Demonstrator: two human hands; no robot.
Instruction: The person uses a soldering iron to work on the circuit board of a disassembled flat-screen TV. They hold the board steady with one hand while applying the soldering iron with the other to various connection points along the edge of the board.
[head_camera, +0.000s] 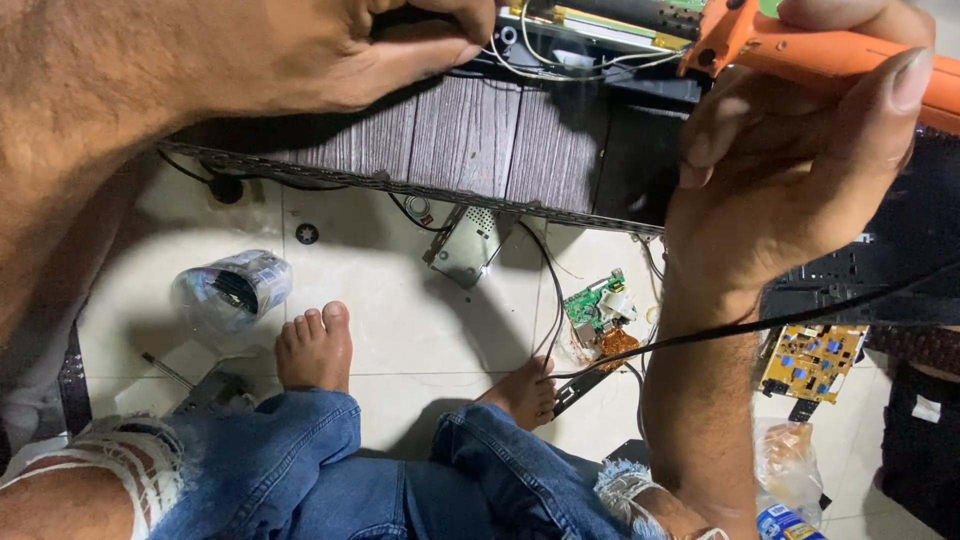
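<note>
My right hand grips an orange pen-shaped tool at the upper right, its black cord trailing down across my wrist. The tool's front end points toward a board with white wires at the top edge of a dark wood-grain table. My left hand at the upper left has its fingers closed near those wires; what it pinches is hidden by the fingers.
Below the table lies a tiled floor with my bare feet and torn jeans. On the floor: a green circuit board, a yellow circuit board, a metal bracket, a clear plastic bundle and a plastic bag.
</note>
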